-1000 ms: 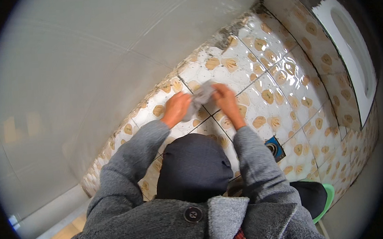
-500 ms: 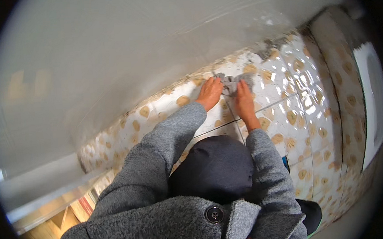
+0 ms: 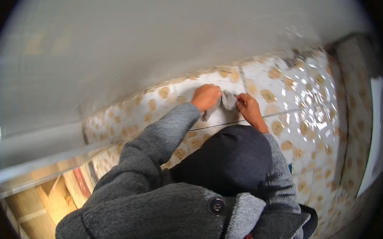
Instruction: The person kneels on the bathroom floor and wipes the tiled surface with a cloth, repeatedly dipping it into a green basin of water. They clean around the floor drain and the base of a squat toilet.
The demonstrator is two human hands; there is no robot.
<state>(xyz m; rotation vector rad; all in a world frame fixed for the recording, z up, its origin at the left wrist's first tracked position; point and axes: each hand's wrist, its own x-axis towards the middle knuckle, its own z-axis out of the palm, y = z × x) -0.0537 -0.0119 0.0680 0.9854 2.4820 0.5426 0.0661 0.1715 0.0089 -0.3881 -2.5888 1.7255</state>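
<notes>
A small grey cloth (image 3: 229,101) is stretched between my two hands, just over the patterned floor tiles. My left hand (image 3: 206,96) is closed around its left end, and part of the cloth hangs below that fist. On the other side, my right hand (image 3: 250,109) pinches the cloth's right end between thumb and fingers. Underneath lie glossy white tiles (image 3: 218,118) with tan spots, crossed by dark joints. My dark-trousered knee (image 3: 229,154) is bent close below the hands.
A smooth grey wall (image 3: 163,37) rises along the far edge of the tiles. To the right stands a tiled ledge (image 3: 359,121) beside a white panel (image 3: 375,129). Light wooden pieces (image 3: 57,197) show at lower left. Wet-looking glare covers tiles (image 3: 310,106) at right.
Both hands have gathered the cloth up from the tiles, where they were pressing it. The left hand has closed into a fist. The view has shifted, so the tiles appear lower and further right.
</notes>
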